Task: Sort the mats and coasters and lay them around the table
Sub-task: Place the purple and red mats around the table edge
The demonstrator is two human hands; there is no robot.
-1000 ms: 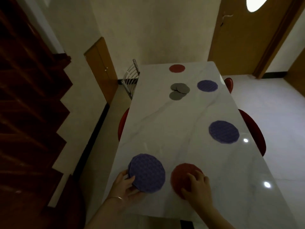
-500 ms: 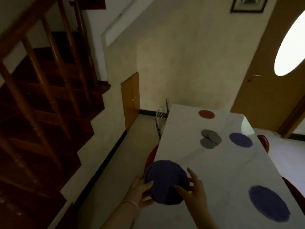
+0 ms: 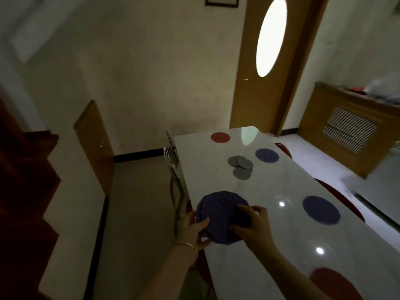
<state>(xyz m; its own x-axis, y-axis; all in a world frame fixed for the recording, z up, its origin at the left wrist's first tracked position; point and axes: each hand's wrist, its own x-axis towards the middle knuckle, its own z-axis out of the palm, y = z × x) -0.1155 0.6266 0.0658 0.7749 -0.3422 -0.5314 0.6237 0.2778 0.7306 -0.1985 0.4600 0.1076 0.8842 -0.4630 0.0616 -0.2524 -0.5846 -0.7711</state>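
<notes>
Two hands are on one small stack of purple mats [image 3: 223,215] at the left edge of the table [image 3: 281,230]. My left hand [image 3: 192,229] cups the stack from the outer side, thumb over the top and fingers under its rim; my right hand [image 3: 253,221] pinches the near right edge, thumb on top. The layers are fanned a little at the upper left, so I judge there is more than one mat here, though I cannot count them.

Elsewhere a purple mat [image 3: 321,210] lies alone to the right, another purple mat [image 3: 266,155] sits farther up, a red mat [image 3: 220,137] rests at the far end, and a second red mat [image 3: 335,282] shows near me. Grey coasters [image 3: 241,166] overlap in a loose pile mid-table.

The risk, as I see it, is at this edge. Part of the stack hangs past the tabletop over my left palm, so if I peel off the top mat with the right hand and loosen the left, the lower ones could slide to the floor. The glossy surface may also let a laid mat skid out of place.
</notes>
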